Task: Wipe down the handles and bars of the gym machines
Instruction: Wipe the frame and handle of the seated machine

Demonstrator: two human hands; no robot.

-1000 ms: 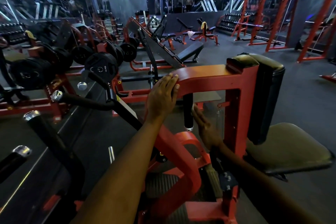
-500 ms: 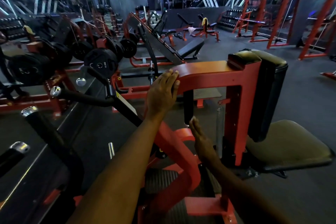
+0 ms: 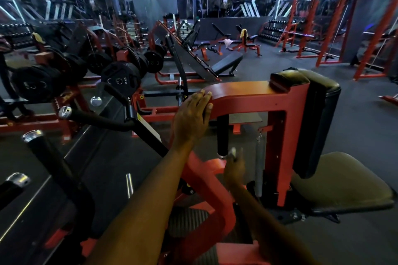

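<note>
1. From my remote seat, the left hand [image 3: 191,118] lay flat with straight fingers on the rounded end of the red frame arm [image 3: 243,94] of the machine, a bit past centre toward 12 o'clock. Nothing held there, just resting on the paint.

2. The right hand [image 3: 234,168] was lower, around 5 o'clock from the left one, reaching up under that arm. It sat just below the black handle [image 3: 222,133] that hung straight down from the frame.

3. Something small and pale [image 3: 233,153] showed at the right hand's fingertips, right beside the handle's chrome end. It was blurred, so I couldn't say if it was a cloth or just a glint, and I honestly couldn't tell whether those fingers pinched anything or were loose.

4. A metal spring [image 3: 259,165] hung just at 3 o'clock of that hand, against the red upright.

5. The black back pad [image 3: 318,118] stood upright at 3 o'clock, with the seat pad [image 3: 344,183] below it toward 4 o'clock, its far edge dim.

6. Out at 9 o'clock were two black grip bars with chrome caps [image 3: 64,112]; a third at 8 o'clock was cut off by the edge.

7. A 15 KG weight plate [image 3: 120,80] sat at 10 o'clock. Everything behind it was too dark and murky to sort out properly.

8. Both forearms ran off the bottom edge.
</note>
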